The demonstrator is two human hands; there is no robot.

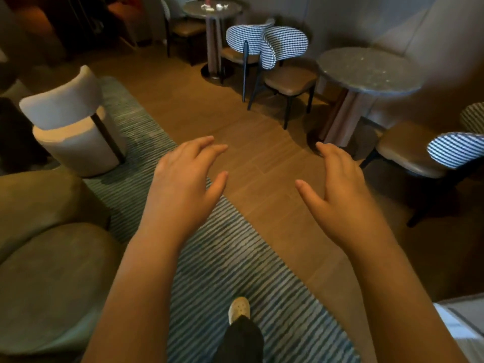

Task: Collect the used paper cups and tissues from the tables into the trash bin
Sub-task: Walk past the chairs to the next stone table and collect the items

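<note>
My left hand (183, 184) and my right hand (337, 189) are held out in front of me above the floor, palms down, fingers relaxed and spread, holding nothing. Far ahead at the top of the view stands a round dark table (230, 10). On it are a red paper cup (207, 0) and crumpled white tissues (222, 6), with another white scrap (207, 7) beside the cup. A nearer round stone-topped table (366, 72) stands at the right with nothing visible on its top. No trash bin is in view.
Two houndstooth-backed chairs (275, 45) stand between the two tables, and another (450, 150) at the right edge. A white stool-like chair (73, 121) and a green sofa (44, 244) are at the left. A striped rug (235, 258) lies underfoot; wooden floor (256, 142) runs ahead.
</note>
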